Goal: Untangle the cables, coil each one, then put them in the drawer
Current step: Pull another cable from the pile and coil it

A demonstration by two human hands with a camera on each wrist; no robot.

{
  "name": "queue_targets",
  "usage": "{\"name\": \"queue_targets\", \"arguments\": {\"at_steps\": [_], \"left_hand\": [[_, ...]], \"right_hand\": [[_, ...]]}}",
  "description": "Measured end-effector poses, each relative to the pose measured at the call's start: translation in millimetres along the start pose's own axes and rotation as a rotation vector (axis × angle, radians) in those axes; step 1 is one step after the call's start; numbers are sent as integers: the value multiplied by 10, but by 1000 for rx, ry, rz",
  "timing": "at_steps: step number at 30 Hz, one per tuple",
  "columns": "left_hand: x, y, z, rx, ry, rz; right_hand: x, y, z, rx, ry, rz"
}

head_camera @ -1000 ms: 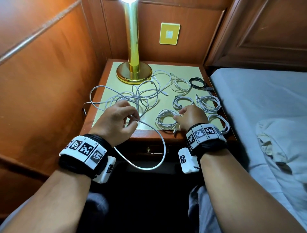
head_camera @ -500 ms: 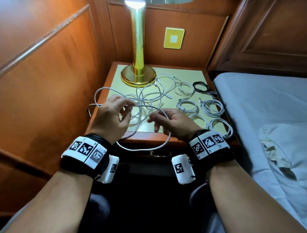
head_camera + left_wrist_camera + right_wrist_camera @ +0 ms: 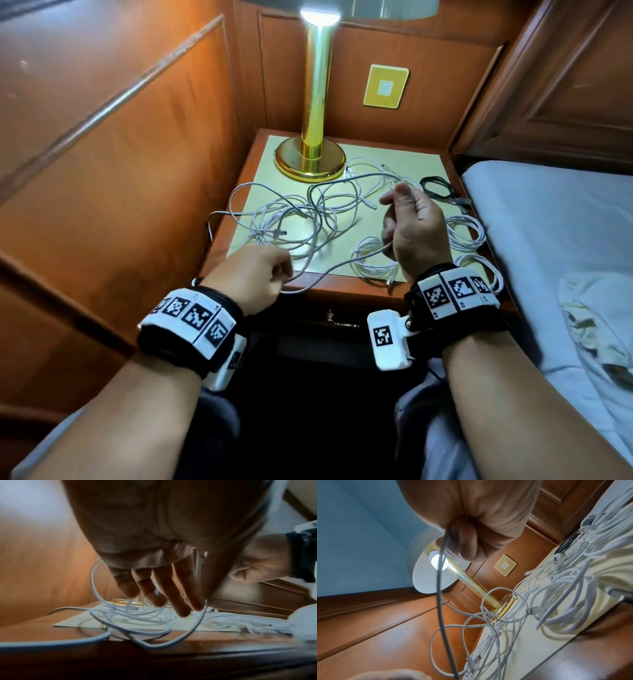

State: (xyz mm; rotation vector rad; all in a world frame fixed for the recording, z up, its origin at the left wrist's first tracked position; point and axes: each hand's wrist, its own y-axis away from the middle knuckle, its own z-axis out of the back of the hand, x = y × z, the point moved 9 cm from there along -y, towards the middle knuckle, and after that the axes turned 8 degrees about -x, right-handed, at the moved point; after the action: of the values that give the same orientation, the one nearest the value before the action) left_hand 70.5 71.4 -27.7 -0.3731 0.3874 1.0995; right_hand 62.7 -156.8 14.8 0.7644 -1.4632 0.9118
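One white cable (image 3: pixel 346 265) runs between my two hands above the nightstand's front edge. My right hand (image 3: pixel 400 209) is raised over the coils and grips that cable in a fist (image 3: pixel 467 540); the cable (image 3: pixel 439 588) hangs down from it. My left hand (image 3: pixel 282 275) is low at the front edge and pinches the same cable near its index fingertip (image 3: pixel 197 605). A tangle of white cables (image 3: pixel 291 219) lies on the cream mat behind the left hand. Coiled white cables (image 3: pixel 466 229) and a black coil (image 3: pixel 438 186) lie to the right.
A brass lamp (image 3: pixel 310 161) stands at the back of the nightstand (image 3: pixel 342 298). A small drawer knob (image 3: pixel 330 313) shows under the front edge. Wood panelling closes the left side, and a bed (image 3: pixel 548 240) lies close on the right.
My right hand has risen and moved right and away, drawing the cable out. My left hand has pulled back from the tangle to the front edge, still pinching the cable.
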Motion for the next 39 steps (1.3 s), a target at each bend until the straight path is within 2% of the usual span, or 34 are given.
{"name": "queue_targets", "arguments": {"at_steps": [2,4,7,9,11,12,14,16,19,23,25,27,29,31,33,36,38,39], "left_hand": [[137,-49,167,-107,7,58],[165,-43,195,-125,83,76],[-65,9,-19,19,222,28],[-237,55,-212,156,216,-19],[-238,69,-328,228,120,-7],[-202,57,-317,215,68,12],[-71,10,-188,89,-17,67],[95,-41,69,-126,-56,129],[315,-49,431,-395,-24,210],[354,-1,661,-621,9,142],[315,33,740,-694,44,91],[343,51,800,-724,102,102],[427,88,859,-741,160,159],[522,140,930,-773,220,229],[637,157,930,-737,267,329],[823,94,651,-467,292,484],[869,87,493,-316,173,496],[881,91,469,-289,109,498]], "right_hand": [[5,-28,70,-53,-15,7],[-6,-10,49,-26,-107,-39],[15,102,-133,120,-276,-143],[32,166,-236,196,-330,-184],[24,167,-242,193,-333,-202],[10,143,-202,159,-318,-200],[-21,67,-63,49,-251,-173],[-63,0,77,-50,-147,-156],[-189,-40,162,-63,77,-210],[-444,141,-91,216,449,-344],[-530,267,-256,416,679,-296],[-584,408,-401,607,835,-225],[-592,469,-445,669,916,-185],[-561,455,-444,653,974,-133],[-531,448,-470,650,1030,-79],[-571,519,-555,719,1063,-56],[-615,558,-592,738,1072,-81],[-645,565,-601,744,1078,-96]]}}
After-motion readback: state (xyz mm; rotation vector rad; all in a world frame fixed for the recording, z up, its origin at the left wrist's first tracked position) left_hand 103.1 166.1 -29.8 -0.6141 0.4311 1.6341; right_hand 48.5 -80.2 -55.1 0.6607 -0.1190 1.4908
